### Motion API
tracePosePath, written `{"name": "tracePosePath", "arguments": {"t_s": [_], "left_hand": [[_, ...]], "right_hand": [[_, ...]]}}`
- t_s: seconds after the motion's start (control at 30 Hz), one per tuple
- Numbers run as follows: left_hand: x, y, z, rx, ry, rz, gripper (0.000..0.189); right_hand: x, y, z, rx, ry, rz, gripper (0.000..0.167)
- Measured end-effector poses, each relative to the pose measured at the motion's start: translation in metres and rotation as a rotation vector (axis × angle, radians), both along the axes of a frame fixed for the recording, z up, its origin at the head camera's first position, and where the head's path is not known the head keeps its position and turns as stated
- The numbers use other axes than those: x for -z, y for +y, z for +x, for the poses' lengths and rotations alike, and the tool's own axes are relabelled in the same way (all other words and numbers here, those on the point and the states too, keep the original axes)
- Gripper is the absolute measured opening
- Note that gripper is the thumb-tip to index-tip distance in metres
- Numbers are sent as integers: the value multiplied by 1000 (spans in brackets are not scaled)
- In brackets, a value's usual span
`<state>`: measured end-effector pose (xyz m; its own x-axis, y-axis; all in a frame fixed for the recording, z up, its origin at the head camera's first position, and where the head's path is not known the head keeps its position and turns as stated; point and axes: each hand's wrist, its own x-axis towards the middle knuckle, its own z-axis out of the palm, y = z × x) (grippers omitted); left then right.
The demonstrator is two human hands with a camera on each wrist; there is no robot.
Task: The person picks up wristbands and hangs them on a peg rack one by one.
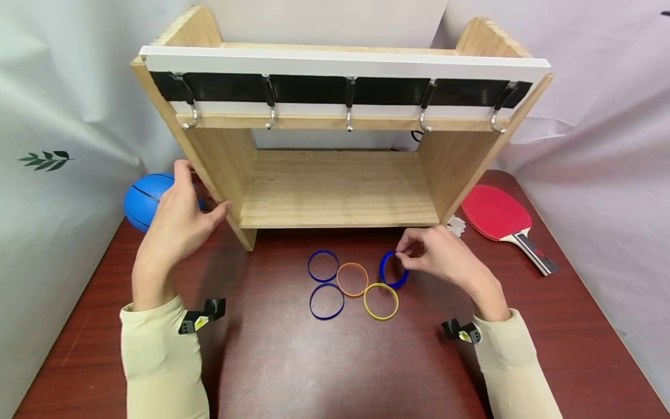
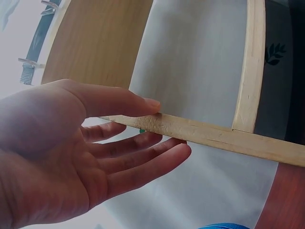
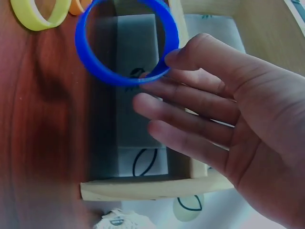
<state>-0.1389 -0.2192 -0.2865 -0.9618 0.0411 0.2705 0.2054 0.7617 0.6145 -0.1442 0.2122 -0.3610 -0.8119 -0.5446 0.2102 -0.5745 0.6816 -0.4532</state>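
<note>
My right hand point(image 1: 445, 250) pinches a blue ring point(image 3: 114, 78) between thumb and index finger, the other fingers loosely bent. In the head view this ring is low over the table, beside a yellow ring point(image 1: 381, 318). Left of it lie an orange ring point(image 1: 352, 295) and two thinner blue rings, one upper point(image 1: 323, 252) and one lower point(image 1: 327, 318). My left hand point(image 1: 178, 224) grips the left side panel of a wooden shelf point(image 1: 340, 186); in the left wrist view the thumb is on one face of the panel point(image 2: 209, 136), the fingers along the other.
Several metal hooks point(image 1: 349, 107) hang in a row along the shelf's black-and-white front rail point(image 1: 309, 90). A blue ball point(image 1: 141, 201) lies behind my left hand. To the right are a red table tennis paddle point(image 1: 497, 212) and a small white crumpled thing point(image 1: 456, 226).
</note>
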Motion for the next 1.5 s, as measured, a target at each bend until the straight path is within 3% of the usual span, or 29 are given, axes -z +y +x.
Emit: {"name": "tracePosePath", "arguments": {"t_s": [0.13,0.4,1.07,1.3,1.5], "left_hand": [[0,1,0,1,3,-6,71],[-2,1,2,-6,-1,-17,72],[-1,3,1,5,12,-24,69],[-1,4,0,7,15,-28,69],[-1,2,2,4,9,-23,69]], "right_hand": [[-4,4,1,10,35,0,14],[-7,8,0,-9,-1,-27,17],[0,6,0,0,33,130,18],[1,9,0,-46,26,107,19],[-5,14,2,-39,51,124,17]]}}
